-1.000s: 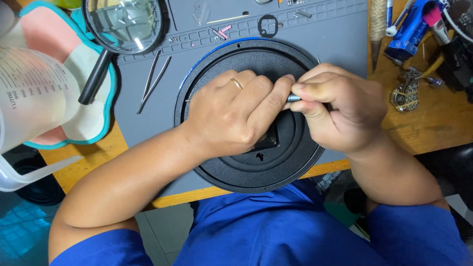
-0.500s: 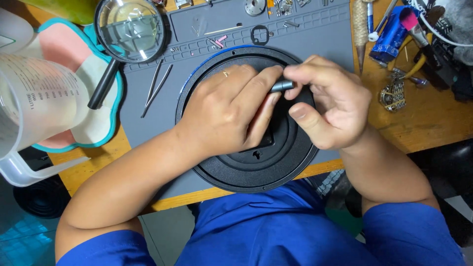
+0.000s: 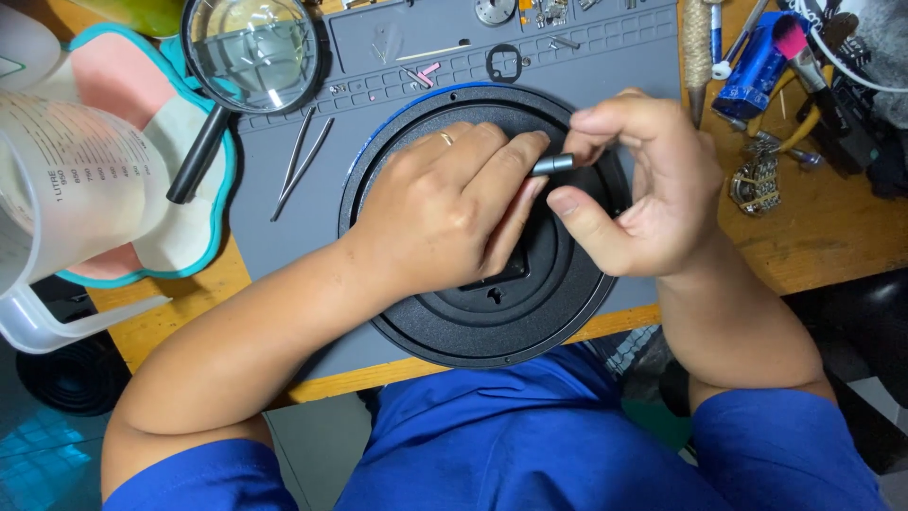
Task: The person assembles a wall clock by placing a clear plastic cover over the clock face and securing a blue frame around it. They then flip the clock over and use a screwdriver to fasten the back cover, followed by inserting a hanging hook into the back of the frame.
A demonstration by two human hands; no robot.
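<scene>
Bare grey mat [image 3: 284,246] left of the black disc [image 3: 445,326]; magnifier [image 3: 248,45], tweezers [image 3: 301,163] beyond, tool clutter [image 3: 785,85] right.

One view only: a head-worn camera looks steeply down, almost vertically, at the desk [image 3: 832,237] from above the person's chest. Range is close; the black round clock back [image 3: 492,322] fills the centre of the frame. The far desk edge lies beyond the top border; the person's blue shirt [image 3: 530,445] occupies the bottom border, below the clock back. No second view exists for overlap.
</scene>
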